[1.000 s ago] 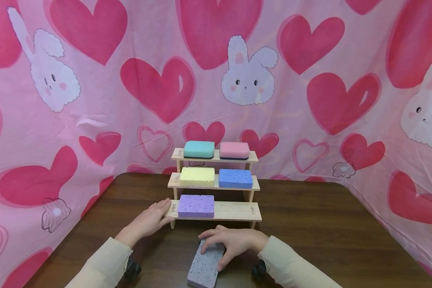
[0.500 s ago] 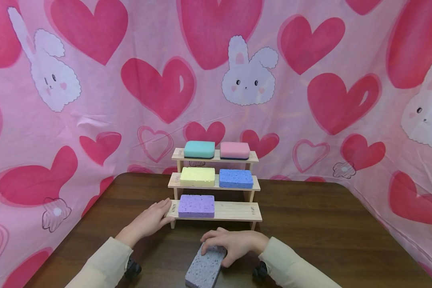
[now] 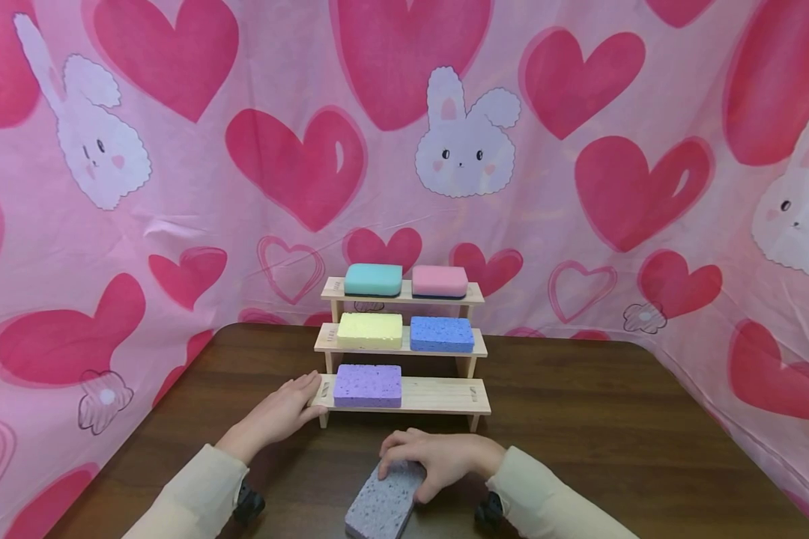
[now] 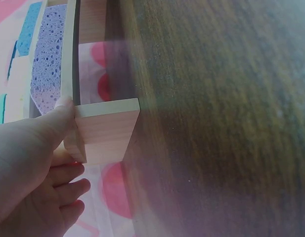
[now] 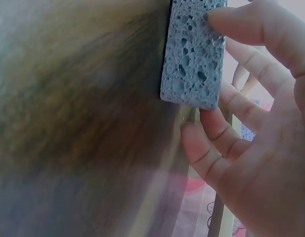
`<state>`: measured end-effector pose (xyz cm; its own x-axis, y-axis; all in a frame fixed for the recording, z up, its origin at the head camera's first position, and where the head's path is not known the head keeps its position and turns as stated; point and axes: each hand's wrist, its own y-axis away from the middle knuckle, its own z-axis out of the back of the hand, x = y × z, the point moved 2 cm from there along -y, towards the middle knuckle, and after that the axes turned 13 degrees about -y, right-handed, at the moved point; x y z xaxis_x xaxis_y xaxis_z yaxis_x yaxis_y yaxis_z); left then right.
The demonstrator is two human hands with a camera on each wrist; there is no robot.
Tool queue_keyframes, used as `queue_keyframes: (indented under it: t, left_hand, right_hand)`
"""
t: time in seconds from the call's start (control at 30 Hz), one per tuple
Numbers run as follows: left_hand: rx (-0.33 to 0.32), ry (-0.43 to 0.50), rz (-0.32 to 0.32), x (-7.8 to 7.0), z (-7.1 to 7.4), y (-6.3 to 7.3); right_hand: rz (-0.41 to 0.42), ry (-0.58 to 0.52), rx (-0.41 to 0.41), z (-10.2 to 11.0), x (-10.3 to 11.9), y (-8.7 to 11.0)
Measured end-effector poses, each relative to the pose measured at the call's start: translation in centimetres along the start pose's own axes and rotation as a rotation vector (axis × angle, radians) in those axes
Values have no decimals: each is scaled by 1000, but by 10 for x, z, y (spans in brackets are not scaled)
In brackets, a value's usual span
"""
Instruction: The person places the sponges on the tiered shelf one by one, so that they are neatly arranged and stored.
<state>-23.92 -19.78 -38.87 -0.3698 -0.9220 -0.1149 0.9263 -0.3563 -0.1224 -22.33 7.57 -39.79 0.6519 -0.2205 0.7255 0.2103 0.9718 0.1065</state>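
Observation:
On the table in front of me stands a three-step wooden rack (image 3: 438, 394). My left hand (image 3: 274, 416) holds the left end of its lowest shelf, the thumb against the shelf's edge in the left wrist view. A purple sponge (image 3: 367, 386) lies on that shelf's left half. Nearer to me, my right hand (image 3: 443, 463) grips a grey sponge (image 3: 383, 503) by its far end. The thumb lies on the near right side and the fingers reach over the far end. In the right wrist view the grey sponge (image 5: 193, 59) shows its pitted face, with the thumb on its edge.
A yellow sponge (image 3: 369, 331) and a blue sponge (image 3: 441, 334) sit on the middle shelf. The top shelf bears a teal sponge (image 3: 373, 279) and a pink sponge (image 3: 440, 281). Behind the brown table (image 3: 580, 419) hangs a pink heart-patterned cloth (image 3: 391, 180).
The grey sponge has turned slightly, its far end shifting right and its near end left. My right hand has moved a little right and towards me with it. My left hand has stayed put.

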Motion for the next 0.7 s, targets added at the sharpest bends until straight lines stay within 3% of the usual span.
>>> queue_keyframes:
  t: [0.7]
  left_hand:
    - [4, 12, 8, 1, 0, 0]
  right_hand:
    - [39, -73, -33, -1, -3, 8]
